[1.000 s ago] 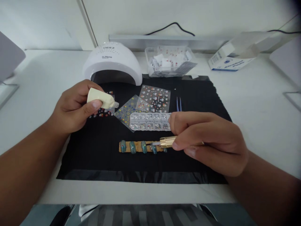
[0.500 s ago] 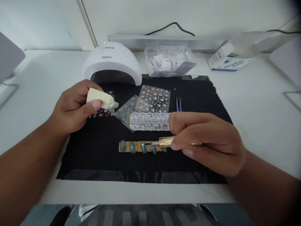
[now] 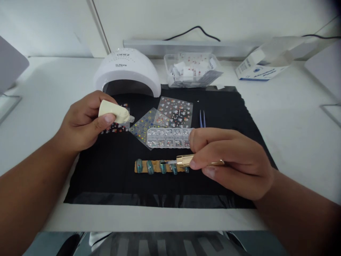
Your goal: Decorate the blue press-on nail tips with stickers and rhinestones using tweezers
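Observation:
My left hand (image 3: 84, 121) is closed around a cream nail polish bottle (image 3: 113, 111), tilted with its uncapped neck to the right. Between the fingers of my right hand (image 3: 234, 160) is a gold-capped nail polish brush (image 3: 185, 161), its bristles pointing left at the middle of several teal false nails (image 3: 162, 166). Whether the tip touches that nail I cannot tell. The nails sit in a row on a tan strip (image 3: 143, 166); the brush and fingers partly cover the right end. Just behind lies a clear case of rhinestones (image 3: 169, 138), its right end hidden by my right hand.
Sticker sheets (image 3: 174, 111) and blue tweezers (image 3: 202, 119) lie on the black mat (image 3: 106, 170). A white nail lamp (image 3: 128, 69) stands at the back left. Behind the mat are a clear plastic tub (image 3: 191, 80) of packets and an open white box (image 3: 262, 67).
My right hand has shifted slightly left with the brush, bringing its tip over the middle nail. My left hand and the bottle stay in nearly the same place.

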`<state>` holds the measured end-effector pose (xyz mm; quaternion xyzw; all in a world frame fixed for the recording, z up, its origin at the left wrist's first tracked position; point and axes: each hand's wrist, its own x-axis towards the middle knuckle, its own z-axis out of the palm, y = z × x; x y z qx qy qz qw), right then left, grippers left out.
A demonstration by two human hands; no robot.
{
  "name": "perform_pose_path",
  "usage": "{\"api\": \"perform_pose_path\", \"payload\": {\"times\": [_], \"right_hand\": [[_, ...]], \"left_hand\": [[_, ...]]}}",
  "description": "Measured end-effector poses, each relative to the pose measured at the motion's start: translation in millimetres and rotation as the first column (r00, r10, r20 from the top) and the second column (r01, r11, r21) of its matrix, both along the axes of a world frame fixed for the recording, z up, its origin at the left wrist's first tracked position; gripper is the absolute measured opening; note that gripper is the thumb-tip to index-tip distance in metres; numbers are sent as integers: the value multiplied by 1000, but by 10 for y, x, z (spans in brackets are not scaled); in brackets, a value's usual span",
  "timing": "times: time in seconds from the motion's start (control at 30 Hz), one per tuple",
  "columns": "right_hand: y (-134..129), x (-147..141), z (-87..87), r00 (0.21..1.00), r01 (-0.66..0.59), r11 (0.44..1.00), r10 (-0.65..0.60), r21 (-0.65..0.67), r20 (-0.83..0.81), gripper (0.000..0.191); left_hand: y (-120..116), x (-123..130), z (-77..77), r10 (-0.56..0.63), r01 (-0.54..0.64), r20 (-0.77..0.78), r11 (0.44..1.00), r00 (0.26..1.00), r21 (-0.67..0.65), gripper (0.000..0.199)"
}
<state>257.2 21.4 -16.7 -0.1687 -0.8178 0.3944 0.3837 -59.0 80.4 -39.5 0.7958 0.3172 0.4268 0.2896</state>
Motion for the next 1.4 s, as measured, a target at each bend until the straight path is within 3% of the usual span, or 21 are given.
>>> {"api": "perform_pose_path", "payload": {"times": [0.4,1.4], "right_hand": [[5,-7,6,997,-8,999,6,31,79,21],[0,16,15,997,-7,999,3,50,75,22]], "left_hand": [[-5,-17,-15,2,-2,8,1000,1000,-20,25],[14,-42,-30,-19,20,36,999,999,-38,22]]}}
